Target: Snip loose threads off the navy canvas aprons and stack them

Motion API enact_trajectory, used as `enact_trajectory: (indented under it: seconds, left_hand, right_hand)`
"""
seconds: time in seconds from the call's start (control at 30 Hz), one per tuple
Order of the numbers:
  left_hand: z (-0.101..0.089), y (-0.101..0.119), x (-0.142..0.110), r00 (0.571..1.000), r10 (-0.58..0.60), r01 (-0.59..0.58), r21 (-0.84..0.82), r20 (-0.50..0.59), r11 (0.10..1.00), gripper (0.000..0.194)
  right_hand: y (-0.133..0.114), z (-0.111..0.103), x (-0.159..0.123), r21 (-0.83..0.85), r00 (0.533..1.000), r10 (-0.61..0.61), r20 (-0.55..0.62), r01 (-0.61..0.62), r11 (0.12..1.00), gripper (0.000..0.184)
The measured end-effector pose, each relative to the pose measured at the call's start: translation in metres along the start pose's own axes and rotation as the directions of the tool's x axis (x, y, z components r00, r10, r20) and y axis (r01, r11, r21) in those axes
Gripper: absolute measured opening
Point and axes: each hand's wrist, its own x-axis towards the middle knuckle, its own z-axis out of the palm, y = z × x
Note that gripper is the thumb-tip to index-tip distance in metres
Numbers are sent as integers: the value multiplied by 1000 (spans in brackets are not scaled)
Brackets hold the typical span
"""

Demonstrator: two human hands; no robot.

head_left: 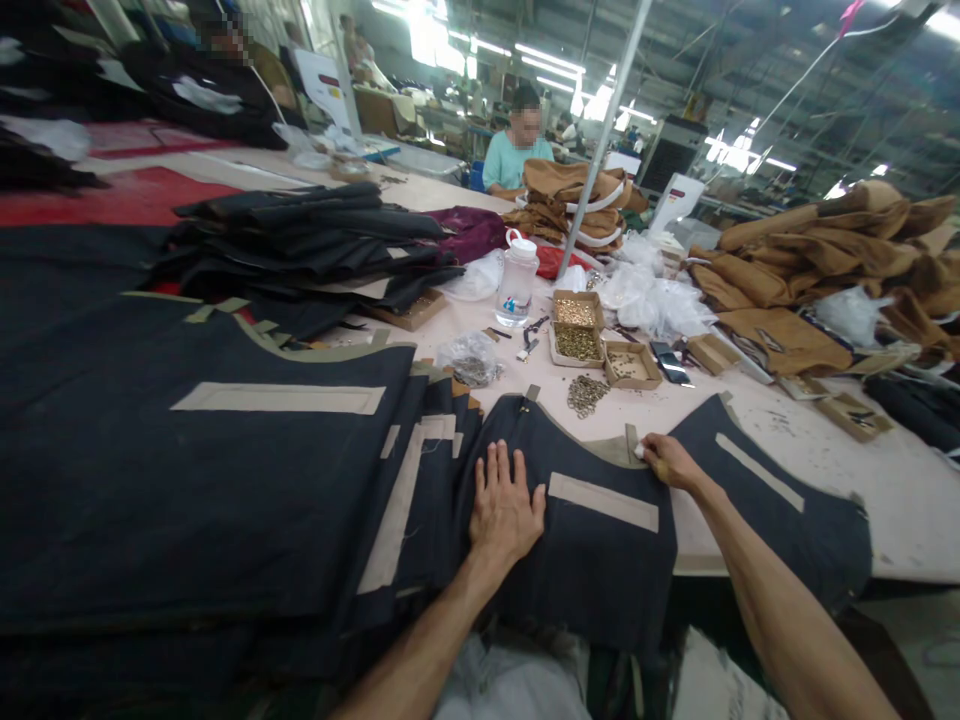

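My left hand (506, 508) lies flat on a dark navy fabric panel (592, 565), fingers stretched out. This panel carries a beige strip (604, 502) and a beige curved edge with small tabs. At its right corner my right hand (671, 462) is closed in a pinch on a small white piece (640, 451), beside a beige tab (631, 438). What the white piece is, I cannot make out. Another dark panel (780, 510) with a beige strip lies to the right of that hand. Left of my left hand, similar dark panels (247, 500) are stacked in overlapping layers.
Small boxes of brass-coloured metal parts (576, 343) stand beyond the panel, near loose metal rings (587, 396), a phone (671, 363) and a clear bottle (517, 280). Brown garments (817, 260) are heaped at the right. A slanted metal pole (604, 140) rises behind. A person (517, 150) sits across.
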Motion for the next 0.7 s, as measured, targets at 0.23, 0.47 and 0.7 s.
enact_trajectory:
  seconds: [0.23,0.47,0.7]
  left_hand:
    - [0,3,2,1000,7,-7,16,5,1000,72]
    - [0,5,4,1000,2,-3,24,18,1000,72]
    - [0,4,5,1000,0,0,12,15,1000,72]
  right_hand:
    - [1,2,0,136,999,42,-13,-40,990,19]
    - [9,-6,18,311,985,163,49,-171,935,25]
    - [14,-24,31,476,962,142,232,-240,846,40]
